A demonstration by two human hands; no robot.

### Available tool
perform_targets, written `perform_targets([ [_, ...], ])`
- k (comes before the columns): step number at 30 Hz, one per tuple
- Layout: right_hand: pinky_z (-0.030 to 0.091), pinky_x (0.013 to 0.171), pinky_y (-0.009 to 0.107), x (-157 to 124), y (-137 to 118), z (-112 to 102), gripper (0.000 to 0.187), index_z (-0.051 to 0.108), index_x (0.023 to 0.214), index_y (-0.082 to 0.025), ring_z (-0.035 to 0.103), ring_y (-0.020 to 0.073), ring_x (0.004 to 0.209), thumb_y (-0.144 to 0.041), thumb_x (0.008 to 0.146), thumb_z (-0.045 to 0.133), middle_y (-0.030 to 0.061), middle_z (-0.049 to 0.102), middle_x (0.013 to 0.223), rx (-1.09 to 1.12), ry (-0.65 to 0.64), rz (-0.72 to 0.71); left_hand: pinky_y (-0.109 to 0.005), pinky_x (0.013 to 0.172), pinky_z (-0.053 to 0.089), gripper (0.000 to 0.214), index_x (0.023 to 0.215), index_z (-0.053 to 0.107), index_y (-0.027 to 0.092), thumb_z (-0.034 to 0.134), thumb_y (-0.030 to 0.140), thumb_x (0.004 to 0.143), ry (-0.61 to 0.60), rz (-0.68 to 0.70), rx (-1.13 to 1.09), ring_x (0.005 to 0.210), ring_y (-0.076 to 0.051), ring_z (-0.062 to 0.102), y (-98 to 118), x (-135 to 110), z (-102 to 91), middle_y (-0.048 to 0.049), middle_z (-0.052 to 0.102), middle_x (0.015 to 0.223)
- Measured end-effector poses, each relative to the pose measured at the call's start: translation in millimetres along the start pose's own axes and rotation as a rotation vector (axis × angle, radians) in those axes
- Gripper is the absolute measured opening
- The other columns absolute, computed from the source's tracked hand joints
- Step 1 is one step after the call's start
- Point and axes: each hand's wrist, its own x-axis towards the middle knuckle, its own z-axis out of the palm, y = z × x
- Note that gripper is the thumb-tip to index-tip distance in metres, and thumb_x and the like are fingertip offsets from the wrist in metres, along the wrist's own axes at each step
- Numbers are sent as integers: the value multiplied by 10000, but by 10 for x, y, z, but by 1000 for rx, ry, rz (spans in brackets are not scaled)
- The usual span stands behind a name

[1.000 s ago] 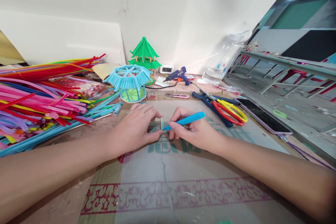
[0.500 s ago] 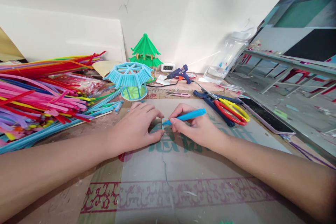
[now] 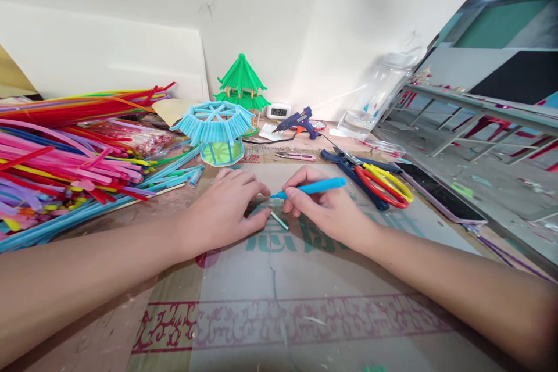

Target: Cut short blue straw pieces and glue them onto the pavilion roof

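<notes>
My right hand (image 3: pixel 322 209) grips a blue craft knife (image 3: pixel 314 188) like a pen, its tip pointing left toward my left hand. My left hand (image 3: pixel 226 209) rests on the cardboard mat (image 3: pixel 279 279), fingers curled and pinched low against the mat; what they hold is hidden. A short pale straw piece (image 3: pixel 279 221) lies flat on the mat between the two hands, just below the knife tip.
A big heap of coloured straws (image 3: pixel 65 157) fills the left. Behind the hands stand a blue straw pavilion (image 3: pixel 215 131), a green one (image 3: pixel 242 87), a glue gun (image 3: pixel 299 121), a small clock (image 3: pixel 278 110) and pink snips (image 3: pixel 296 157). Scissors (image 3: pixel 379 177) and a phone (image 3: pixel 440 192) lie right.
The short straw piece stood upright between my fingertips; now it lies flat on the mat. The knife tip has lifted slightly away from it.
</notes>
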Motion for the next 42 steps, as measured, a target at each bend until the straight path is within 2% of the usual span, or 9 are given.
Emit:
perform_targets([
  [3,563,575,271,-27,-1,-6,159,555,941,-209,605,119,597,-364,953,586,-14,600,748,53,-13,-36,-422,919,396,281,967,622,193,608,463,889,17,2,1,950,-251,568,38,-6,-34,-31,610,897],
  [7,604,617,297,-56,3,-24,203,553,1030,-225,653,125,630,-419,972,567,0,590,857,93,-95,-16,-427,876,400,420,888,612,200,647,613,825,-20,19,-35,912,-252,566,54,-13,-29,-26,602,883],
  [12,621,691,310,-63,10,-36,213,548,1085,-226,671,132,698,-416,990,545,12,584,911,76,-135,-32,-429,855,394,373,904,635,210,652,578,845,-54,0,-49,926,-254,574,44,-13,-7,-24,619,902],
  [17,647,751,330,-57,-7,-12,211,548,1094,-219,632,120,728,-402,988,548,21,561,961,100,-134,-62,-437,846,399,455,881,607,203,662,649,807,-85,-35,-36,915,-265,585,116,-20,-40,-26,623,892],
  [25,636,735,304,-67,-49,-2,261,557,1094,-219,634,135,779,-454,982,539,44,580,1013,47,-129,-94,-423,816,411,282,901,590,215,662,481,839,-115,-109,-96,892,-252,594,232,-18,-39,-20,643,887],
  [31,598,732,298,-63,-22,-23,204,565,1102,-224,677,136,764,-398,1010,511,29,604,974,-13,-112,-118,-433,851,424,146,979,620,206,540,314,922,-52,-53,-67,940,-254,602,107,-17,-1,-44,661,938],
  [38,563,709,325,-61,5,-37,214,551,1113,-236,675,155,716,-417,1008,507,16,606,892,-87,-12,-118,-437,875,420,209,943,636,194,510,361,951,11,-35,23,914,-254,601,20,-2,-10,-47,653,888],
  [42,560,686,317,-73,-6,-36,224,546,1136,-224,685,155,696,-406,1020,484,17,624,860,-91,-62,-100,-446,877,404,255,936,646,202,577,447,909,-22,-11,33,919,-259,605,65,-7,-36,-38,652,890],
])
